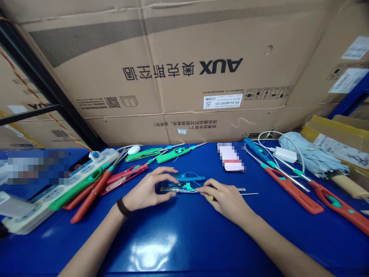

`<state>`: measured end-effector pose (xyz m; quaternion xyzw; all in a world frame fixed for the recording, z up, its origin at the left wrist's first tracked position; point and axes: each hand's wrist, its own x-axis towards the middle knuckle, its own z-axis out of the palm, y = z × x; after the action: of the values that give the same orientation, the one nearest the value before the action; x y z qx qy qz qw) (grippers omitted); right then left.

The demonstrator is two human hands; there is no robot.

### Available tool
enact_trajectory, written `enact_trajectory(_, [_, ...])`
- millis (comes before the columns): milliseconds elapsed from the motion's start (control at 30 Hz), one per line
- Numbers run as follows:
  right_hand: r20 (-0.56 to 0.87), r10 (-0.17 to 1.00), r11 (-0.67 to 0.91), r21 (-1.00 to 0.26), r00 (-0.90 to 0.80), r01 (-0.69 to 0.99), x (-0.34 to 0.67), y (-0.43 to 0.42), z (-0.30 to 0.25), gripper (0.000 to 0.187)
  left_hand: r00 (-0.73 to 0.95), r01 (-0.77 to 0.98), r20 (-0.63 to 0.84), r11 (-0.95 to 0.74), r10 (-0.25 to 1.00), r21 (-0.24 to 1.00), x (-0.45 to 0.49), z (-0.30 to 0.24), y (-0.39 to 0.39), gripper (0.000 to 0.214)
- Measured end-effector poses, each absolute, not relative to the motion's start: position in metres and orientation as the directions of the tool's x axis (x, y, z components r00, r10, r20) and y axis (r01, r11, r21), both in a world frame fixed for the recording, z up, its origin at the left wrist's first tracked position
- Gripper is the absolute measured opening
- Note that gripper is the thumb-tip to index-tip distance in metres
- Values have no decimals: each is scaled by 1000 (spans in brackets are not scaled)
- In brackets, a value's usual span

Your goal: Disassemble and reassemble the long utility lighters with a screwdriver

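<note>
"Where did the opened blue lighter (180,190) lie?"
"On the glossy tabletop (190,250), its hollow shell holding a shiny tank (170,189) and teal trigger (188,186)."
"The fingers?"
"The left hand (148,188) curved loosely, parted around one end; the right hand (227,198) gripped a yellow-handled tool (211,197)."

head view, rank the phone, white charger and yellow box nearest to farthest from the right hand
From the right hand:
1. phone: just beyond the hand
2. white charger: farther back, to the hand's right
3. yellow box: far right, beyond the charger
</note>
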<state>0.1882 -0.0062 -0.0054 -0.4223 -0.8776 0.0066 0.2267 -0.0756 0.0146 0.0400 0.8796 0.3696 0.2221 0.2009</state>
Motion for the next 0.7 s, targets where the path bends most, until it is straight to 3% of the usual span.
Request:
enact_trajectory(100, [398,741,647,-206,-541,734,189,-6,-6,26,608,589,197,-604,769,537,-82,40,19,11])
enact_trajectory(700, [387,741,648,-195,-549,736,189,-7,-6,27,452,647,-9,-321,892,691,-77,32,27,20])
